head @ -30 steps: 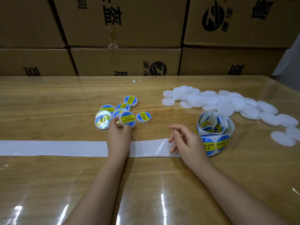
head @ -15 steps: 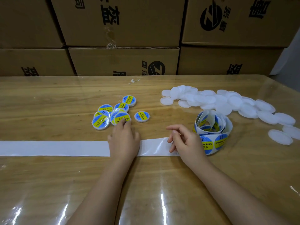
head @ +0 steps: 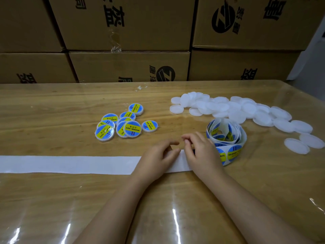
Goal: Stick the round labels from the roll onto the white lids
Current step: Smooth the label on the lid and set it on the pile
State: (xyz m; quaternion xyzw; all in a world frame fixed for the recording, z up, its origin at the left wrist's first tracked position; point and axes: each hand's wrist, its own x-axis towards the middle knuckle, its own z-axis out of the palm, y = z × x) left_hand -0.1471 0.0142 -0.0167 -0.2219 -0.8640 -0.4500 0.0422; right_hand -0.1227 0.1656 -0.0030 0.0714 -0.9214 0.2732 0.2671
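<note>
A loose roll of blue-and-yellow round labels [head: 226, 138] lies right of centre on the table. Its bare white backing strip [head: 70, 164] runs leftwards across the table. My left hand [head: 156, 157] rests on the strip with curled fingers, holding nothing I can make out. My right hand [head: 200, 152] sits right beside it, next to the roll, fingers bent down onto the strip's end; whether they pinch it is unclear. Several labelled lids [head: 123, 124] lie in a cluster beyond my left hand. A heap of plain white lids [head: 237, 110] spreads at the far right.
Stacked cardboard boxes [head: 130, 66] form a wall along the table's far edge. The wooden table [head: 52, 106] has a glossy clear cover. Two separate white lids [head: 304, 143] lie near the right edge.
My left hand left the labelled lid on the cluster and slid right along the strip to meet my right hand. The right hand shifted slightly toward the strip's end.
</note>
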